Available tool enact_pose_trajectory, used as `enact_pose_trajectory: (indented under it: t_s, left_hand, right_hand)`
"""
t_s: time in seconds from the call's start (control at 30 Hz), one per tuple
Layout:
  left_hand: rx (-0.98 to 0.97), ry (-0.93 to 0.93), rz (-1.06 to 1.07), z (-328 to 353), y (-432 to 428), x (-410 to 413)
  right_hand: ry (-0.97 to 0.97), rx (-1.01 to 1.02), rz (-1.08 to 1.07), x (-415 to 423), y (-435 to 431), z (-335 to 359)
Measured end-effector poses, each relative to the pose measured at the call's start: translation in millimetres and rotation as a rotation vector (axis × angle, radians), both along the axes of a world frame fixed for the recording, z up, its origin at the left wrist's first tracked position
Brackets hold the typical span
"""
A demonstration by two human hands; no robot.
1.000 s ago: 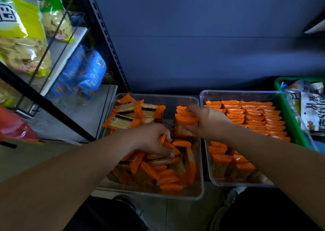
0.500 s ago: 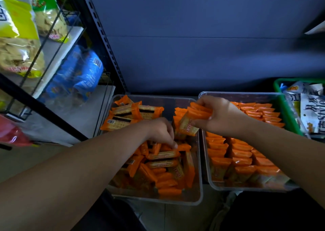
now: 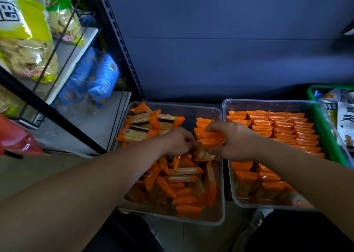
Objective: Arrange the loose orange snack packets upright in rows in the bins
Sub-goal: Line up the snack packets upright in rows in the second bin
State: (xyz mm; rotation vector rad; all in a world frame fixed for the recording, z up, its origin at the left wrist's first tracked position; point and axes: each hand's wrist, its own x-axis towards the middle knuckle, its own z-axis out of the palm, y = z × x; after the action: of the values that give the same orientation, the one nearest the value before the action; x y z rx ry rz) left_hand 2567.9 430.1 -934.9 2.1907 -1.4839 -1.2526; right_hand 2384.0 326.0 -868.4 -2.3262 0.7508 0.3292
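Two clear plastic bins sit side by side on the floor. The left bin (image 3: 173,218) holds a loose jumble of orange snack packets (image 3: 183,179), with a short upright row at its back right. The right bin (image 3: 268,103) is packed with upright rows of orange packets (image 3: 283,129). My right hand (image 3: 235,140) grips a small stack of orange packets (image 3: 209,138) over the left bin's right side. My left hand (image 3: 179,141) meets it from the left, fingers curled down onto the packets; what it pinches is hidden.
A black metal shelf post (image 3: 122,42) and wire rack stand at left with yellow chip bags (image 3: 23,35), blue packets (image 3: 95,79) and a red bag (image 3: 15,138). A green basket (image 3: 325,129) of other snacks borders the right bin. A dark blue wall rises behind.
My right hand came back from the right bin's edge to the left bin with its packets. My left hand rose from the loose pile to meet it.
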Motion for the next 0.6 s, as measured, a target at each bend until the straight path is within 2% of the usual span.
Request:
enact_pose_trajectory:
  t_s: [0.13, 0.33, 0.4, 0.5, 0.6]
  left_hand:
    - [0.055, 0.027, -0.04, 2, 10, 5]
    - [0.01, 0.023, -0.17, 17, 33, 6]
    - [0.003, -0.066, -0.272, 23, 37, 4]
    - [-0.007, -0.359, -0.497, 22, 41, -6]
    - [0.003, -0.406, -0.515, 19, 44, -7]
  right_hand:
    - [0.101, -0.355, 0.063, 10, 7, -24]
    - [0.217, -0.603, 0.248, 18, 21, -21]
    - [0.266, -0.651, 0.274, 22, 26, -21]
    - [0.296, -0.706, 0.328, 26, 29, -23]
    - [0.287, -0.674, 0.345, 24, 26, -16]
